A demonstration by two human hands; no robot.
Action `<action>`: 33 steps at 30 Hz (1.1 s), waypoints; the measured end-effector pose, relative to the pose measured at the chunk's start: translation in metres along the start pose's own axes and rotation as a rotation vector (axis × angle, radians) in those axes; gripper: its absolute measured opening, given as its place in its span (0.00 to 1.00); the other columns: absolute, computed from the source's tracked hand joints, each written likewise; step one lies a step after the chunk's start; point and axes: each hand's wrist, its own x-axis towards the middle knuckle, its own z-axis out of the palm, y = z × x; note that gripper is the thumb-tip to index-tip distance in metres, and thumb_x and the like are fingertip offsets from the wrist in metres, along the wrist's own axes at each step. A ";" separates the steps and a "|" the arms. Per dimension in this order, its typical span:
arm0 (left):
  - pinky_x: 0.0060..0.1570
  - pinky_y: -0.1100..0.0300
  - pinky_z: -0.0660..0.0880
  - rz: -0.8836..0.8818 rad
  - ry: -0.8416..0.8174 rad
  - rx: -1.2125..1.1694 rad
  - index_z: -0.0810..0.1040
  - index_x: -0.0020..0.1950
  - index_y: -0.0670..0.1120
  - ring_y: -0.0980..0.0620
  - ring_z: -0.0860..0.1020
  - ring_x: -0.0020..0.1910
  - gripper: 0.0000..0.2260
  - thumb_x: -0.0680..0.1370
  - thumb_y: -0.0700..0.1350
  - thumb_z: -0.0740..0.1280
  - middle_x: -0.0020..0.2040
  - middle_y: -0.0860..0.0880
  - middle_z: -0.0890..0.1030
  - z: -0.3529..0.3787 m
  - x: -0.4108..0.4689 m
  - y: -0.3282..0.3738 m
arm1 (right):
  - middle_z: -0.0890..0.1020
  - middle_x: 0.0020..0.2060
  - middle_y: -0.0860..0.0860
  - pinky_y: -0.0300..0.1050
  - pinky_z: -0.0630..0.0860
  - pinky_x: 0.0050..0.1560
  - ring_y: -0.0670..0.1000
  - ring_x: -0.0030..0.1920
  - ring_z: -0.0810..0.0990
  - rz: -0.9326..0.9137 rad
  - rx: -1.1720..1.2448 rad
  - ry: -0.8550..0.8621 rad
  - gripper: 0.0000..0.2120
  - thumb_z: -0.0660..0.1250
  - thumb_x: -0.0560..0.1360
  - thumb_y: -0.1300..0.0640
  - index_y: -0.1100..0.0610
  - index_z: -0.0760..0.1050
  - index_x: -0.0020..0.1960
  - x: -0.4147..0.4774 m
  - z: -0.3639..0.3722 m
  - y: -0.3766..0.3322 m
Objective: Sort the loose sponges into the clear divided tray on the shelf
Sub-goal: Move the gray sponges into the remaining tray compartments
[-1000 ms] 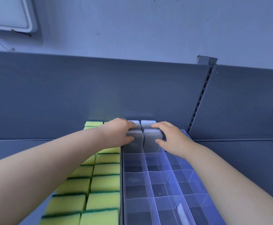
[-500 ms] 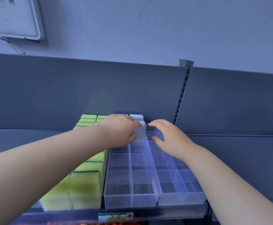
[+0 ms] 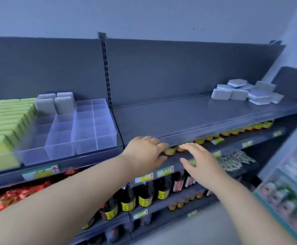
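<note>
Both hands were empty and held out in front of the shelf edge. The left hand (image 3: 145, 152) had its fingers spread and slightly curled, gripping nothing; the right hand (image 3: 201, 162) was likewise open, palm down, fingers loosely extended. The clear divided tray (image 3: 84, 138) sat on the left part of the dark shelf (image 3: 188, 117), just beside a block of yellow-green sponges (image 3: 4, 124). Four grey sponges (image 3: 55, 104) stood upright in the tray's rear compartments on its left side, while the compartments in front of them and to their right showed only bare plastic. The loose sponges (image 3: 244, 93) lay in a heap at the far right end of the same shelf, well apart from the tray and both hands. Dark bottles with yellow labels (image 3: 145, 195) lined the shelves below
</note>
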 end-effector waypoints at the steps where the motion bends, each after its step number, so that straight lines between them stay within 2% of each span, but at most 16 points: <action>1: 0.61 0.55 0.66 0.018 -0.021 -0.021 0.67 0.70 0.52 0.47 0.70 0.65 0.20 0.80 0.56 0.55 0.65 0.51 0.73 0.010 0.006 0.020 | 0.67 0.67 0.43 0.41 0.67 0.63 0.45 0.66 0.67 0.056 0.000 -0.007 0.18 0.61 0.77 0.52 0.48 0.67 0.67 -0.019 -0.004 0.018; 5: 0.55 0.52 0.72 0.040 -0.034 -0.126 0.73 0.65 0.49 0.44 0.76 0.58 0.20 0.79 0.56 0.55 0.58 0.47 0.79 0.041 0.025 0.083 | 0.68 0.66 0.44 0.39 0.67 0.59 0.46 0.65 0.68 0.226 0.013 0.008 0.18 0.61 0.77 0.52 0.48 0.67 0.67 -0.078 -0.014 0.071; 9: 0.62 0.57 0.65 0.012 -0.057 -0.201 0.64 0.72 0.53 0.49 0.70 0.65 0.20 0.80 0.56 0.53 0.65 0.52 0.73 0.069 0.045 0.127 | 0.72 0.62 0.46 0.32 0.62 0.56 0.47 0.63 0.70 0.358 0.092 0.078 0.18 0.64 0.76 0.54 0.51 0.69 0.65 -0.112 -0.013 0.104; 12: 0.64 0.58 0.63 -0.002 -0.042 -0.238 0.63 0.73 0.53 0.50 0.68 0.66 0.21 0.81 0.55 0.53 0.67 0.53 0.72 0.078 0.069 0.143 | 0.73 0.61 0.45 0.28 0.59 0.55 0.45 0.63 0.70 0.407 0.094 0.110 0.18 0.64 0.76 0.55 0.51 0.70 0.65 -0.121 -0.008 0.126; 14: 0.64 0.57 0.63 -0.004 -0.029 -0.242 0.63 0.73 0.53 0.50 0.69 0.66 0.21 0.81 0.55 0.54 0.66 0.53 0.73 0.084 0.090 0.145 | 0.71 0.62 0.43 0.29 0.59 0.56 0.44 0.64 0.69 0.435 0.096 0.099 0.18 0.63 0.76 0.54 0.49 0.69 0.66 -0.118 -0.009 0.143; 18: 0.59 0.52 0.70 -0.028 0.088 -0.312 0.71 0.69 0.49 0.46 0.74 0.62 0.18 0.79 0.52 0.60 0.61 0.50 0.78 0.089 0.143 0.141 | 0.70 0.63 0.42 0.31 0.59 0.57 0.43 0.65 0.67 0.491 0.105 0.117 0.18 0.61 0.77 0.52 0.48 0.67 0.67 -0.089 -0.028 0.183; 22: 0.67 0.55 0.62 -0.012 0.054 -0.302 0.63 0.73 0.52 0.50 0.66 0.69 0.21 0.81 0.55 0.54 0.69 0.53 0.71 0.098 0.216 0.133 | 0.70 0.64 0.43 0.34 0.61 0.57 0.43 0.62 0.68 0.494 0.079 0.155 0.18 0.61 0.77 0.51 0.48 0.67 0.67 -0.036 -0.056 0.225; 24: 0.66 0.56 0.62 -0.004 0.068 -0.317 0.64 0.73 0.54 0.51 0.67 0.68 0.21 0.80 0.55 0.54 0.68 0.54 0.71 0.101 0.255 0.127 | 0.71 0.64 0.43 0.34 0.63 0.55 0.42 0.57 0.70 0.491 0.061 0.186 0.18 0.61 0.77 0.51 0.47 0.67 0.66 -0.006 -0.072 0.245; 27: 0.64 0.54 0.65 -0.007 0.134 -0.355 0.68 0.71 0.51 0.48 0.70 0.65 0.20 0.80 0.53 0.57 0.65 0.51 0.75 0.102 0.309 0.122 | 0.71 0.64 0.42 0.38 0.65 0.61 0.43 0.62 0.69 0.485 0.043 0.259 0.18 0.61 0.77 0.50 0.46 0.68 0.66 0.034 -0.092 0.277; 29: 0.67 0.55 0.62 0.013 0.132 -0.346 0.64 0.73 0.52 0.49 0.68 0.68 0.20 0.81 0.54 0.55 0.67 0.52 0.72 0.105 0.340 0.122 | 0.71 0.63 0.41 0.43 0.66 0.65 0.44 0.64 0.69 0.499 0.065 0.306 0.17 0.61 0.77 0.50 0.46 0.68 0.66 0.054 -0.100 0.295; 31: 0.68 0.56 0.60 0.019 0.126 -0.350 0.63 0.74 0.52 0.51 0.66 0.69 0.21 0.81 0.54 0.54 0.68 0.54 0.71 0.110 0.366 0.121 | 0.72 0.63 0.41 0.46 0.67 0.65 0.43 0.64 0.69 0.505 0.075 0.334 0.16 0.61 0.77 0.51 0.46 0.69 0.65 0.070 -0.102 0.310; 33: 0.68 0.56 0.61 0.013 0.124 -0.358 0.64 0.73 0.52 0.51 0.67 0.69 0.21 0.80 0.54 0.55 0.68 0.54 0.71 0.116 0.386 0.121 | 0.73 0.61 0.41 0.44 0.67 0.64 0.41 0.62 0.69 0.492 0.100 0.343 0.15 0.61 0.77 0.52 0.46 0.70 0.64 0.084 -0.103 0.324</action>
